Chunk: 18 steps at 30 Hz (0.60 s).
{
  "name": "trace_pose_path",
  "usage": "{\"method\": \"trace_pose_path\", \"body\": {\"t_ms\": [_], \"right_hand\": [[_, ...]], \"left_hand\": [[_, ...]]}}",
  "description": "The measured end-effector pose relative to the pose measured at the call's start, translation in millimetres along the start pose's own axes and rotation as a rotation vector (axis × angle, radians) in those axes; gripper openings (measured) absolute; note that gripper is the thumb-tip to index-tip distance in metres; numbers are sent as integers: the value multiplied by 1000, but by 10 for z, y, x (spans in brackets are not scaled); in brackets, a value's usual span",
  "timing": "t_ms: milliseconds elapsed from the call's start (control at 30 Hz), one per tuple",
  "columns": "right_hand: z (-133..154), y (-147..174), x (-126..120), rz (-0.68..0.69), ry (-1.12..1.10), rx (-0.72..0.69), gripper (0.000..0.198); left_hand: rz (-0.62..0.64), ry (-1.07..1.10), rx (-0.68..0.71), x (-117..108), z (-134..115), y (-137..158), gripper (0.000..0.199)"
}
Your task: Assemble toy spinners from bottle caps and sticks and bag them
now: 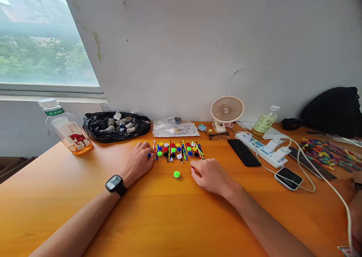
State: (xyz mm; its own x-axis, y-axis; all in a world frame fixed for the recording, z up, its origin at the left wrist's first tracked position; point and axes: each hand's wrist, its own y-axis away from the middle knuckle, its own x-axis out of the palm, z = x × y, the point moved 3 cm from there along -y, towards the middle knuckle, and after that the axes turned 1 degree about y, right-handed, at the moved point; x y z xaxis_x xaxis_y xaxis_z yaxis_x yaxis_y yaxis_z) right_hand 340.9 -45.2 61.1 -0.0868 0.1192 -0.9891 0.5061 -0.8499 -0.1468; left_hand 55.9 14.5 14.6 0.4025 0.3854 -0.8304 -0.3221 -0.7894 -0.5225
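Rows of small round spinning-top-like pieces (173,150) in green, red, blue, yellow, white and black stand on the table. Thin coloured plastic sticks (184,151) lie between the groups and at both ends. My left hand (139,159) rests flat at the left end, its fingers apart by the sticks and partly over a blue piece (149,155). Just below the right end, my right hand (210,174) rests with curled fingers and nothing visible in them. A single green-topped piece (177,175) stands in front of the rows, between my hands, touched by neither.
A tea bottle (69,130) and a black plastic bag (117,127) of grey parts stand at left. Behind are papers (178,129), glasses (219,135) and a fan (227,112). A phone (244,152), power strip (261,149), cables and coloured pieces (325,153) lie at right.
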Motion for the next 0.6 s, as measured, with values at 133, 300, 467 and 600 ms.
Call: {"method": "trace_pose_path", "body": {"t_ms": [133, 300, 467, 600], "right_hand": [[-1, 4, 5, -4, -2, -1, 22], [-2, 3, 18, 7, 2, -3, 23], [6, -4, 18, 7, -2, -12, 24], [17, -4, 9, 24, -14, -15, 25]], "left_hand": [[7, 22, -11, 17, 12, 1, 19], [-40, 51, -15, -29, -33, -2, 17], [-23, 47, -41, -44, -60, 6, 13], [-63, 59, -80, -66, -40, 1, 12]]}}
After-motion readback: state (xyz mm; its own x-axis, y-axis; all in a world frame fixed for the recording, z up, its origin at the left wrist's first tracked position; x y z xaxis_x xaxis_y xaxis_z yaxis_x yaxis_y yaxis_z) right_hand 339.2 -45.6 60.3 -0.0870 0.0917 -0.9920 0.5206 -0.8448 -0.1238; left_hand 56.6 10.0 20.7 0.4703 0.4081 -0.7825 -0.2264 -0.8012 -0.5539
